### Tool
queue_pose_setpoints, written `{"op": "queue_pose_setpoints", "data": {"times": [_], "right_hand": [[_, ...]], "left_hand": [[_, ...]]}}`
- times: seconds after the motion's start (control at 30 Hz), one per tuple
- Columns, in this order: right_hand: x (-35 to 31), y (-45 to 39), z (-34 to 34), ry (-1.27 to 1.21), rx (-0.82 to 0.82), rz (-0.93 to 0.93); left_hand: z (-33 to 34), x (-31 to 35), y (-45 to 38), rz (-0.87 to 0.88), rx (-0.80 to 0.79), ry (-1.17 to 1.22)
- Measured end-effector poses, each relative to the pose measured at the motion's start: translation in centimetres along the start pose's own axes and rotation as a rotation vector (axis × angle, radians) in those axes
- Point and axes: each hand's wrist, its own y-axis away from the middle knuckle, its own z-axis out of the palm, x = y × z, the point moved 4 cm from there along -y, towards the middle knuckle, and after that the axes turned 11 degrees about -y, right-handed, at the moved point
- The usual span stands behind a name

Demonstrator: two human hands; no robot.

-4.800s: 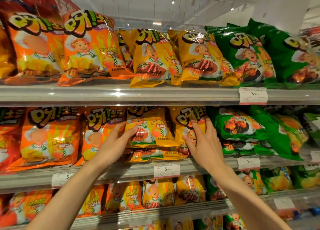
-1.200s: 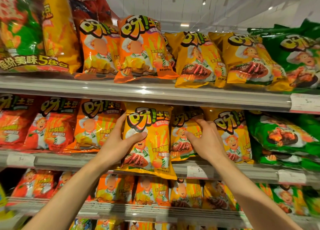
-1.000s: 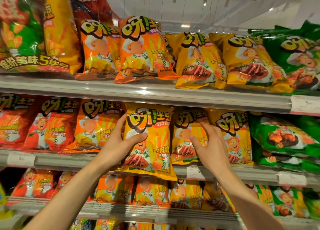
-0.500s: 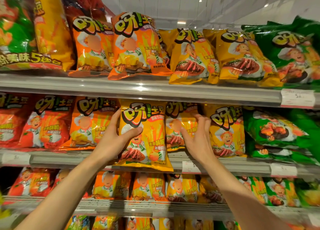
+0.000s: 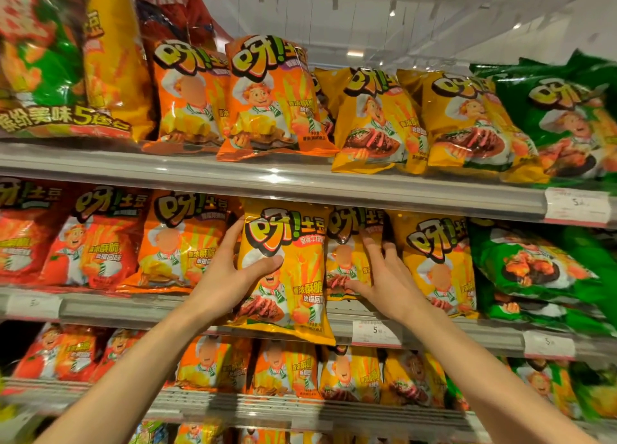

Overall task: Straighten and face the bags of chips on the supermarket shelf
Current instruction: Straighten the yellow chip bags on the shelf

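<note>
Nearest the camera, two bare forearms reach up and away toward the middle shelf (image 5: 100, 310). The left hand (image 5: 230, 276) holds the front yellow bag (image 5: 283, 270) by its left edge: the thumb lies across the printed face and the fingers (image 5: 233, 233) run up the bag's left side, their tips going behind it. This bag stands upright with its long axis vertical, face toward the aisle, and its bottom seam hangs out over the shelf lip, so it sits nearer than its neighbours. Just right of it, the right hand (image 5: 384, 280) lies with fingers spread wide and fairly straight, pressing on the second yellow bag (image 5: 347, 260), which is tucked farther back and partly covered by the front bag's right edge. A third yellow bag (image 5: 437, 263) stands right of that hand, tilted slightly. The deciding relation appears to be depth: the front bag lies directly in the left hand and needs to go back in line, while the right hand holds the row behind steady. Farther left stand orange bags (image 5: 180, 240); farther right, green bags (image 5: 534, 266) slump. Above and beyond, the top shelf (image 5: 267, 176) carries more bags.
</note>
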Motion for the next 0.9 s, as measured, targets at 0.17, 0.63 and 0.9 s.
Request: {"op": "queue_pose_setpoints", "data": {"times": [0.17, 0.63, 0.9], "right_hand": [[-0.1, -1.3, 0.1, 0.087, 0.072, 0.059], [0.3, 0.7, 0.1, 0.359, 0.066, -0.217], [-0.2, -1.9, 1.0, 0.393, 0.065, -0.050]], "left_hand": [[0.1, 0.0, -0.1, 0.011, -0.011, 0.023], [0.0, -0.5, -0.3, 0.013, -0.021, 0.019], [0.2, -0.1, -0.2, 0.027, -0.012, 0.010]]}}
